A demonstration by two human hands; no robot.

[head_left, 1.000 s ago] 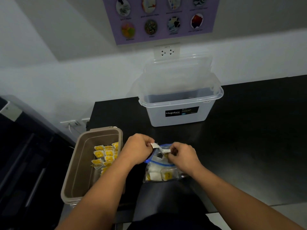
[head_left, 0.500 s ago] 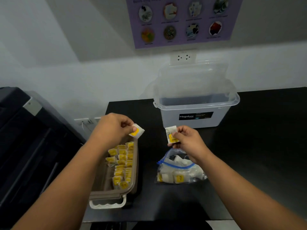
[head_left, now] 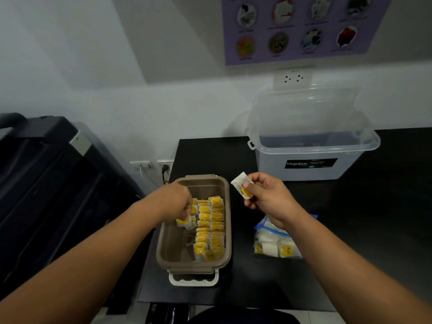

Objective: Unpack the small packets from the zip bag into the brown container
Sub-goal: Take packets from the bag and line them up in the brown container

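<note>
- Centre of frame, on the black table (head_left: 374,206): brown container (head_left: 198,177), lid off, white latch at its near end. Rows of packets (head_left: 210,225) with yellow labels fill its right half; print on the labels is too small to read.
- Over the container's left half: left hand (head_left: 177,202), fingers curled downward, pinching a packet (head_left: 184,222) just above the rows.
- Right of the container, held above the table: right hand (head_left: 268,197), thumb and fingers pinching a second packet (head_left: 242,184), white with a yellow tag.
- Lower right of centre, on the table: zip bag (head_left: 275,242), clear with a blue zip strip, partly behind the right forearm, more packets inside.
- Upper right, at the table's back: clear box (head_left: 313,148), open, black label reading "Megabox"; smaller print unreadable.
- Top right, on the wall: purple poster (head_left: 299,57) of round pictures, captions blurred; white socket (head_left: 292,78) below it.
- Left edge: dark machine (head_left: 46,183).
</note>
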